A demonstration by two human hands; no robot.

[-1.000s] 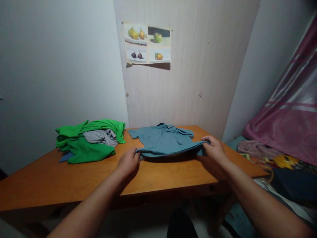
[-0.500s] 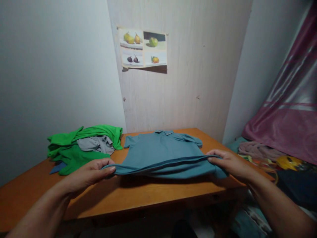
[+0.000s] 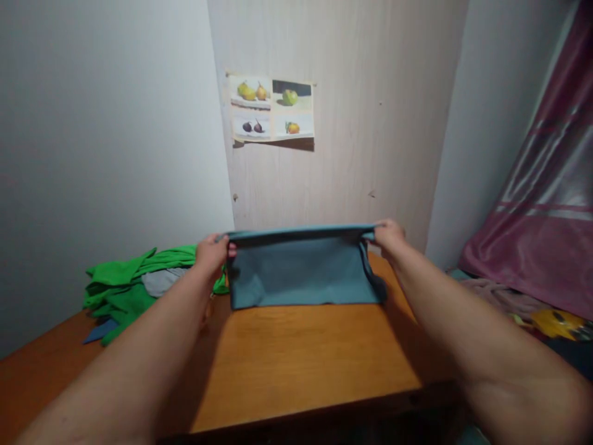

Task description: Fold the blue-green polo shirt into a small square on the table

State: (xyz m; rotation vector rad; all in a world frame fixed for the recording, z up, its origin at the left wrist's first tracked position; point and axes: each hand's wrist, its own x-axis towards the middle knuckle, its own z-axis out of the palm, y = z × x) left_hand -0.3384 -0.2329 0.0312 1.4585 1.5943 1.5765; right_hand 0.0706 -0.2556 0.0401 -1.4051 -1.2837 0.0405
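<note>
A blue-grey polo shirt point(image 3: 306, 272) is stretched between my two hands, its hem raised above the back part of the table. My left hand point(image 3: 214, 253) grips the hem's left end with fingers closed. At the other end, my right hand point(image 3: 386, 236) pinches the hem too. Below the raised edge the cloth hangs down and meets the table along a fold. The collar and sleeves seen before are hidden behind the lifted cloth.
On the left of the orange wooden table point(image 3: 296, 371) lies a heap of green clothes point(image 3: 127, 296) with a grey garment point(image 3: 160, 283). A fruit picture point(image 3: 272, 110) hangs on the back wall. At right are a pink curtain point(image 3: 542, 247) and a yellow item point(image 3: 558, 324).
Both hands have moved away from me and upward, carrying the polo shirt's hem from near the table's front toward the back. The shirt now folds over itself, and its collar is out of sight.
</note>
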